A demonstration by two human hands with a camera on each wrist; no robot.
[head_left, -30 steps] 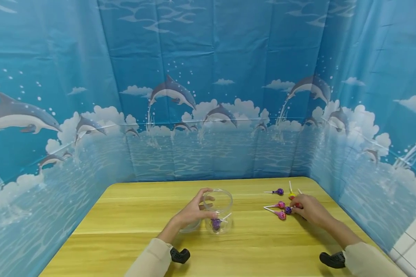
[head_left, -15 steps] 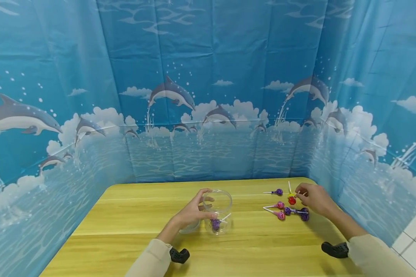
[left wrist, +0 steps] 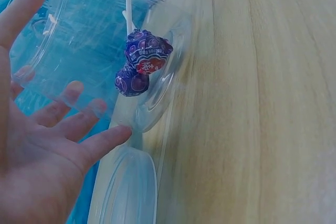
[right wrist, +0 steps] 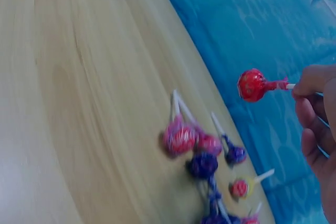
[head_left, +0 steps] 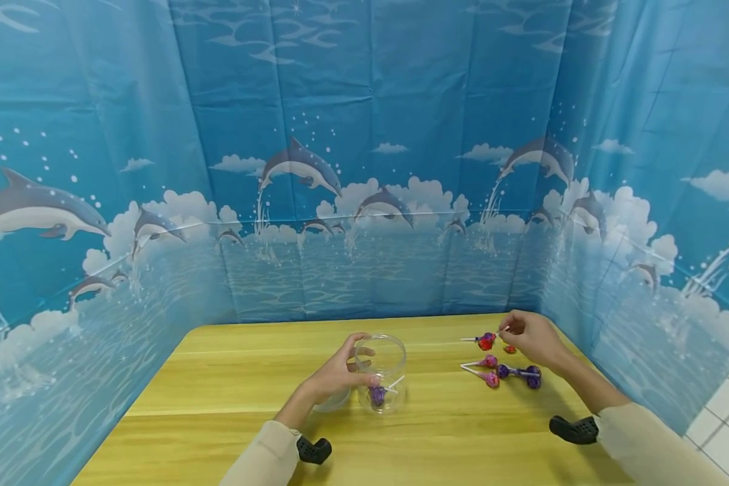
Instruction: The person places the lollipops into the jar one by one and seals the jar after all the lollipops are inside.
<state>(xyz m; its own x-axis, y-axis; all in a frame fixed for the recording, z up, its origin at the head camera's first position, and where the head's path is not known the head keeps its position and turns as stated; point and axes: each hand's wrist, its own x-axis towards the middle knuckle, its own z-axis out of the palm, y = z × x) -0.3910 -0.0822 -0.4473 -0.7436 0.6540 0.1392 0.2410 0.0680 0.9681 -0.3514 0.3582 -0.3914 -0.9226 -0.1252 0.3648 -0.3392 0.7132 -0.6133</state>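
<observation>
My left hand (head_left: 340,371) holds a clear plastic jar (head_left: 395,366) upright on the table, thumb and fingers spread round its side. Two purple-wrapped lollipops (left wrist: 148,51) lie at the jar's bottom, sticks up. Beside the jar, partly behind my left hand, is a clear lid (left wrist: 131,187). My right hand (head_left: 534,341) pinches a red lollipop (right wrist: 252,85) by its stick, lifted above the table. Under and near it lie two pink lollipops (head_left: 491,380), purple lollipops (head_left: 533,376) and a yellow-and-red lollipop (right wrist: 240,188), partly hidden by the right hand in the head view.
The yellow wood-grain table (head_left: 219,405) runs back to a blue dolphin-print curtain (head_left: 340,270), which also closes in both sides. White floor or wall tiles (head_left: 725,405) show at the far right.
My right hand first left a purple lollipop by the others, then took the red lollipop by its stick and lifted it, moving left and back. The left hand and jar stay put.
</observation>
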